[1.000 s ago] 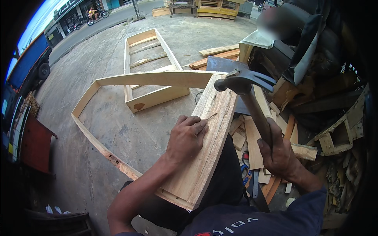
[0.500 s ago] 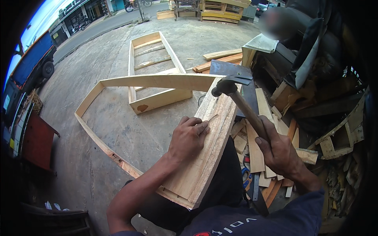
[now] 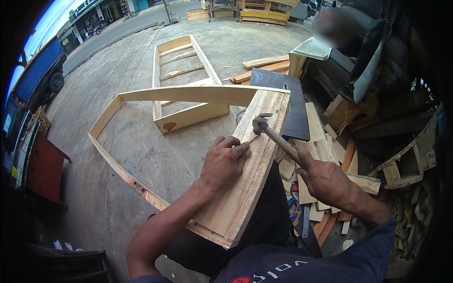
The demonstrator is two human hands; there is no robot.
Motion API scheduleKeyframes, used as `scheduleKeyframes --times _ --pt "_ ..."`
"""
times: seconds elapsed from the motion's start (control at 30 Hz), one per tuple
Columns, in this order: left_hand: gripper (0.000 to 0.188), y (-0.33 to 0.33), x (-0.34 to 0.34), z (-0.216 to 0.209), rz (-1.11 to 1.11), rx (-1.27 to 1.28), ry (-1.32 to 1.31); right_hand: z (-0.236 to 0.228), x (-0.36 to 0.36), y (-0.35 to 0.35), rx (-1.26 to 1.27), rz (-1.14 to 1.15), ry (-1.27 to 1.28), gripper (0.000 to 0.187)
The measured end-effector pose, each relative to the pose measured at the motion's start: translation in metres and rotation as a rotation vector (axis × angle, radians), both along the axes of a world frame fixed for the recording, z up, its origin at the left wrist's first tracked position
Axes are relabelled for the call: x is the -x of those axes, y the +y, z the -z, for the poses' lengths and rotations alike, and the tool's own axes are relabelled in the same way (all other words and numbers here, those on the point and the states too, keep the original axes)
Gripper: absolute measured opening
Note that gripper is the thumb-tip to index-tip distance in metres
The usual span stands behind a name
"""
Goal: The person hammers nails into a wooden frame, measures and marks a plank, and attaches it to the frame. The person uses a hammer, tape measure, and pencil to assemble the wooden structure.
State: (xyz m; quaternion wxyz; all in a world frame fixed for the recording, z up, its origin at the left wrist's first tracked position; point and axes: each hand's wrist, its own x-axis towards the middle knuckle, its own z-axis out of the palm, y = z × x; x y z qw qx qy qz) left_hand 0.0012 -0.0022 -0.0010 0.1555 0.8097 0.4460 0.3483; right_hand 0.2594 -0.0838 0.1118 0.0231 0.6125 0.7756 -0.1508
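Observation:
My right hand (image 3: 326,183) is closed around the wooden handle of a claw hammer (image 3: 282,141). The hammer's head is down close to a thin nail (image 3: 255,138); whether they touch I cannot tell. Thumb and finger of my left hand (image 3: 222,159) pinch the nail, which leans over a pale wooden board (image 3: 245,188). That board lies across my lap and forms one side of a large, angular wooden frame (image 3: 179,95). The rest of this frame reaches out to the left above the concrete.
A second, rectangular wooden frame with crosspieces (image 3: 193,115) lies ahead on the ground. To my right are a dark flat panel (image 3: 278,101), scattered wood offcuts (image 3: 309,188) and blue-handled scissors (image 3: 294,211). A red cabinet (image 3: 45,167) stands at left, and a person sits at upper right.
The hammer has swung down and left, from raised above the board to beside the nail. My right hand moved down with it. My left hand stays nearly in place, still pinching the nail.

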Motion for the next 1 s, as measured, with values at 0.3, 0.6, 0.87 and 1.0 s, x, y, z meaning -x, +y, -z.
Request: scheduleKeyframes --times 0.3,0.6,0.87,1.0 --pt "0.023 -0.001 0.000 0.000 -0.021 0.004 -0.010 -0.013 0.005 0.003 -0.058 -0.026 -0.015 0.057" --pt "0.023 -0.001 0.000 0.001 -0.023 -0.026 -0.033 -0.011 0.000 0.006 0.075 -0.067 -0.098 0.051" --pt "0.018 0.015 -0.007 -0.001 -0.112 0.209 -0.164 0.013 -0.008 -0.011 -0.623 0.096 0.621 0.049" --pt "0.018 0.025 -0.015 -0.002 -0.104 0.237 -0.125 0.046 -0.012 -0.027 -0.515 0.281 0.803 0.047"
